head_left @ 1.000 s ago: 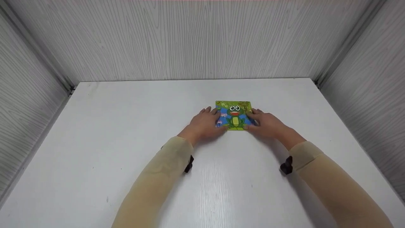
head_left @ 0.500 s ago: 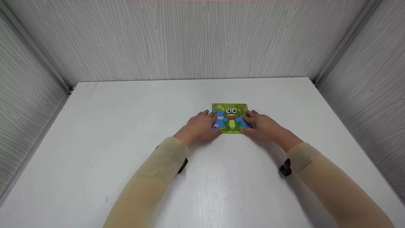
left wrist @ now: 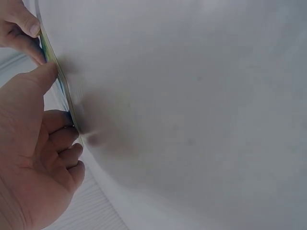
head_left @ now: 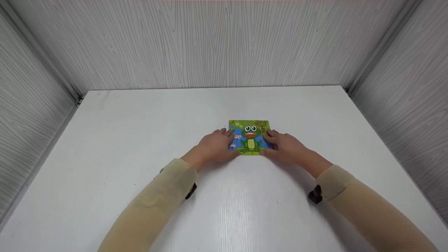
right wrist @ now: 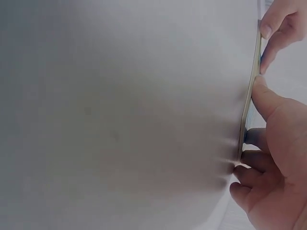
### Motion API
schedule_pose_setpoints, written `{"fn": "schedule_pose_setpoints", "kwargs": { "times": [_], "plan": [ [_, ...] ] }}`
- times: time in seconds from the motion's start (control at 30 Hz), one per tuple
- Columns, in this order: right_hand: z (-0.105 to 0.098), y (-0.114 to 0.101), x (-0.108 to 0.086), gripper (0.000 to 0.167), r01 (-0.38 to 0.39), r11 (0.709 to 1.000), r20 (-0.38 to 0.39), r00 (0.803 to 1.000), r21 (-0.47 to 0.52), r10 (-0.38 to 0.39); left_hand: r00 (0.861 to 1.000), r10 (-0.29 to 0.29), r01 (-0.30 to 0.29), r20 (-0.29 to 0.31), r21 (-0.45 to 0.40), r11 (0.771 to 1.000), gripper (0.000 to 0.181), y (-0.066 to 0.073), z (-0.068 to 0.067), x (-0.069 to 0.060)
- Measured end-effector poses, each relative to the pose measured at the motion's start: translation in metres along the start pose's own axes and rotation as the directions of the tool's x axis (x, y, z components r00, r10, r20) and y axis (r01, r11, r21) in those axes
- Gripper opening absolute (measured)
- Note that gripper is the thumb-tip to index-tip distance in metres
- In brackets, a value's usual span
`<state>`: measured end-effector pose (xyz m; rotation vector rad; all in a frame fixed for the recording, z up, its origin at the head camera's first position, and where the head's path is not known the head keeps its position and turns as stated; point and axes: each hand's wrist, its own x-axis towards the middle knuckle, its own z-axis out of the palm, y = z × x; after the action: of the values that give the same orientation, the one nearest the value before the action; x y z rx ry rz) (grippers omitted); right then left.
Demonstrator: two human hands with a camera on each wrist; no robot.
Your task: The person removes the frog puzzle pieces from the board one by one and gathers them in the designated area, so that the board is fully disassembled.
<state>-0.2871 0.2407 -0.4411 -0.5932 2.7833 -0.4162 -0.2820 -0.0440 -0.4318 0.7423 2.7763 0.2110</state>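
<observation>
A thin, square picture board (head_left: pixel 250 140) with a cartoon frog on green and blue lies flat on the white table. My left hand (head_left: pixel 216 146) grips its left side, thumb at the near left corner and fingers along the left edge. On the opposite side my right hand (head_left: pixel 286 147) holds the board the same way, its thumb at the near right corner. The left wrist view shows the left hand (left wrist: pixel 36 139) from the palm side, with the board's edge (left wrist: pixel 62 84) between thumb and fingers. In the right wrist view the right hand (right wrist: pixel 278 153) pinches the board's edge (right wrist: pixel 249 98).
The white table (head_left: pixel 140 122) stretches around the board on all sides. A grey wood-grain panel (head_left: pixel 217 45) stands behind it, with side panels at left (head_left: pixel 24 115) and right (head_left: pixel 406 105). Small dark devices sit at both sleeves' cuffs.
Both hands have slid the frog picture board a short way toward me and slightly left. Their hold on its sides looks the same.
</observation>
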Motion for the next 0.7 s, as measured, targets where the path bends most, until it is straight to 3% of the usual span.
{"fn": "schedule_pose_setpoints", "kwargs": {
  "times": [0.2,0.4,0.7],
  "plan": [
    [0.004,-0.012,-0.007,0.080,0.013,1.000,-0.001,1.000,-0.024,-0.013,1.000,0.026,-0.026,0.011,0.014,1.000,0.081,-0.004,0.004,-0.011],
    [0.009,-0.023,-0.015,0.080,0.028,0.999,0.011,1.000,-0.047,-0.027,1.000,0.016,-0.016,0.019,0.012,1.000,0.080,-0.001,0.005,-0.027],
    [0.016,-0.036,-0.029,0.080,0.087,0.995,-0.016,0.996,-0.057,-0.088,1.000,0.014,-0.014,-0.018,-0.005,1.000,0.080,0.000,0.012,-0.050]
  ]
}}
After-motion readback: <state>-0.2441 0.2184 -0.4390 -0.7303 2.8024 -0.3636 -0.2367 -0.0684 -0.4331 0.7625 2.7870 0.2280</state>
